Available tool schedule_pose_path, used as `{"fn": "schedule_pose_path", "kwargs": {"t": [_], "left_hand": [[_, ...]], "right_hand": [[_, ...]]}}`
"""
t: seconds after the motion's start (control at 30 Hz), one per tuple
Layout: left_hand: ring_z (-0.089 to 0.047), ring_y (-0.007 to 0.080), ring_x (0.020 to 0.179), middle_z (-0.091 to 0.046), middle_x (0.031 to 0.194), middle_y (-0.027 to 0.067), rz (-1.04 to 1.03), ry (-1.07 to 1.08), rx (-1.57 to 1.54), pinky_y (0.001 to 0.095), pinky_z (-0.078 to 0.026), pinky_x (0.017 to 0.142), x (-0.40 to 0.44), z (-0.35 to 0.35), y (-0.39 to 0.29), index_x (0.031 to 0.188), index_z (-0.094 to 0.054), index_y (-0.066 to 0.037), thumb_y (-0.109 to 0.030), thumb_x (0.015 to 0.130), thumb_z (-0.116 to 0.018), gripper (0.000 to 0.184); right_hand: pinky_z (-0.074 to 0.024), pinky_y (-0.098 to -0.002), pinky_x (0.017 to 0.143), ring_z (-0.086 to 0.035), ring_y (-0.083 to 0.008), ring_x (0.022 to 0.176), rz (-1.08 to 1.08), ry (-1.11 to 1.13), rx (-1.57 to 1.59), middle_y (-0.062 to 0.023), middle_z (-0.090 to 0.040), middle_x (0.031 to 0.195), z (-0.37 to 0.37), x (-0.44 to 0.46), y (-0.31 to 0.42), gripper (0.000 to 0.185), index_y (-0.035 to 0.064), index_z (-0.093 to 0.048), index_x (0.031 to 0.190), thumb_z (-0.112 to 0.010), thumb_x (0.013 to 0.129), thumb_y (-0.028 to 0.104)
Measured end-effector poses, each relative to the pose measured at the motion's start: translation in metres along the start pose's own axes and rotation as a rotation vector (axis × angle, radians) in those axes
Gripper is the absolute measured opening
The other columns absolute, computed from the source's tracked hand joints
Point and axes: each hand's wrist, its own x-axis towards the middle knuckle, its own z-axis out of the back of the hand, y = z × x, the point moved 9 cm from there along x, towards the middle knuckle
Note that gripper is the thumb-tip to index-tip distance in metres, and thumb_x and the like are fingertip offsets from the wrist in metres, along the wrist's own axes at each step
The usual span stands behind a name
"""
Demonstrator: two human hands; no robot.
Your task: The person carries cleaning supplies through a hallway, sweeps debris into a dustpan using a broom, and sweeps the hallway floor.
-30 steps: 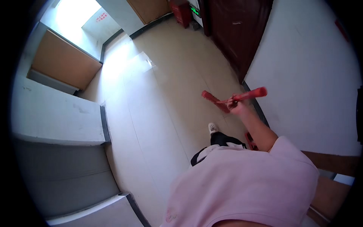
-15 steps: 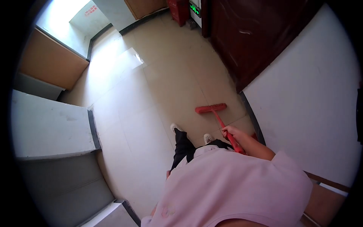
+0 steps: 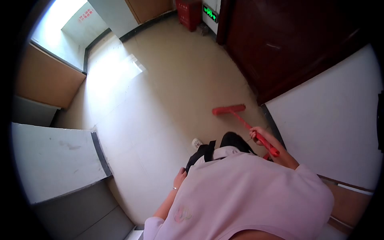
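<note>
While our right hand (image 3: 257, 135) has its fingers clamped around the red handle (image 3: 265, 143), right of the frame's centre, our left hand (image 3: 182, 174) hangs low beside the dark trousers (image 3: 197, 157), holding no tool that we can see; its fingers are too hidden for us to tell whether they are apart or together. We see the wide red head (image 3: 229, 109) just right of centre, out over the pale floor (image 3: 172, 90), the handle slanting from it past our right hand toward our forearm. Whether the head touches the tiles, we cannot be sure.

To handle this well, we judge that we should grip firmly without stiffening the wrist, since a long handle held by one hand lets the head twist. If it wobbles, our left hand could steady the upper end. We would do best to set the head flat along its whole width and draw it in slow, even strokes, minding the dark skirting (image 3: 275, 126) to its right and the dark red door (image 3: 276, 52) at upper right. Our white shoe (image 3: 196, 143), below and left of the head, calls for care too.
</note>
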Motion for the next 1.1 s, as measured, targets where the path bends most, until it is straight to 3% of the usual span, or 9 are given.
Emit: {"fn": "schedule_pose_path", "kwargs": {"t": [0.1,0.13,0.3,0.37,0.63,0.73,0.8,0.9,1.1], "left_hand": [[-0.045,0.0313,0.067,-0.039,0.079,0.0114,0.092,0.036,-0.014,0.0371,-0.038,0.059,0.004,0.009,0.009,0.077,-0.043,-0.007,-0.02,0.07,-0.04,0.016],[-0.045,0.0312,0.067,-0.039,0.08,0.0115,0.117,0.039,-0.038,0.0369,-0.038,0.059,0.004,0.009,0.015,0.078,-0.043,-0.006,-0.021,0.07,-0.04,0.016],[-0.044,0.0306,0.069,-0.039,0.082,0.012,0.209,0.058,-0.14,0.0363,-0.037,0.061,0.024,0.025,0.035,0.08,-0.042,-0.006,-0.022,0.069,-0.041,0.019],[-0.044,0.0304,0.07,-0.039,0.082,0.0122,0.25,0.06,-0.167,0.0361,-0.037,0.061,0.043,0.034,0.039,0.08,-0.042,-0.005,-0.022,0.069,-0.042,0.02],[-0.044,0.0294,0.074,-0.04,0.086,0.0129,0.396,0.112,-0.2,0.0351,-0.037,0.064,0.119,0.083,0.027,0.084,-0.042,-0.004,-0.024,0.069,-0.043,0.025],[-0.044,0.029,0.075,-0.04,0.087,0.0132,0.446,0.136,-0.214,0.0348,-0.037,0.065,0.144,0.094,0.022,0.085,-0.041,-0.003,-0.024,0.069,-0.044,0.027],[-0.044,0.0288,0.076,-0.04,0.088,0.0134,0.48,0.155,-0.227,0.0345,-0.037,0.065,0.157,0.099,0.02,0.086,-0.041,-0.003,-0.025,0.068,-0.044,0.028],[-0.043,0.0284,0.077,-0.04,0.089,0.0137,0.514,0.187,-0.245,0.0342,-0.036,0.066,0.171,0.1,0.017,0.087,-0.041,-0.002,-0.025,0.068,-0.045,0.03],[-0.043,0.0277,0.08,-0.04,0.091,0.0143,0.533,0.258,-0.276,0.0334,-0.036,0.068,0.195,0.103,0.025,0.089,-0.041,-0.001,-0.027,0.068,-0.046,0.034]], "right_hand": [[-0.0358,-0.0148,0.035,-0.037,-0.0049,0.037,0.058,-0.046,-0.261,0.0005,-0.038,0.049,-0.026,0.003,0.007,0.019,0.0058,-0.035,0.058,-0.043,0.072,0.015],[-0.0339,-0.0142,0.033,-0.035,-0.0042,0.037,0.151,-0.164,-0.379,0.0002,-0.038,0.051,-0.034,-0.001,0.015,0.018,0.0062,-0.038,0.061,-0.044,0.073,0.018],[-0.0297,-0.019,0.031,-0.033,-0.0068,0.037,0.288,-0.15,-0.712,-0.0002,-0.035,0.047,-0.06,0.049,0.069,0.018,0.0062,-0.039,0.059,-0.046,0.071,0.017],[-0.0316,-0.0202,0.033,-0.036,-0.011,0.035,0.281,-0.156,-0.662,-0.0024,-0.038,0.045,-0.087,0.064,0.096,0.018,0.0059,-0.039,0.055,-0.045,0.07,0.014],[-0.0308,-0.0213,0.032,-0.034,-0.0088,0.036,0.443,-0.017,-0.522,-0.0025,-0.037,0.048,-0.184,0.148,0.256,0.015,0.005,-0.04,0.058,-0.046,0.07,0.013],[-0.031,-0.0227,0.032,-0.035,-0.0103,0.034,0.557,-0.128,-0.56,-0.004,-0.04,0.049,-0.198,0.155,0.314,0.02,0.0038,-0.039,0.059,-0.045,0.073,0.018],[-0.0312,-0.0246,0.032,-0.036,-0.0119,0.033,0.569,-0.396,-0.646,-0.005,-0.041,0.049,-0.178,0.162,0.344,0.027,0.003,-0.038,0.06,-0.042,0.076,0.025],[-0.0312,-0.0262,0.032,-0.037,-0.013,0.033,0.49,-0.417,-0.829,-0.0047,-0.041,0.047,-0.148,0.173,0.357,0.031,0.0042,-0.039,0.06,-0.039,0.078,0.03],[-0.0305,-0.027,0.032,-0.037,-0.0137,0.033,0.359,-0.388,-0.525,-0.0042,-0.038,0.045,-0.058,0.116,0.247,0.031,0.0075,-0.038,0.058,-0.036,0.079,0.031]]}}
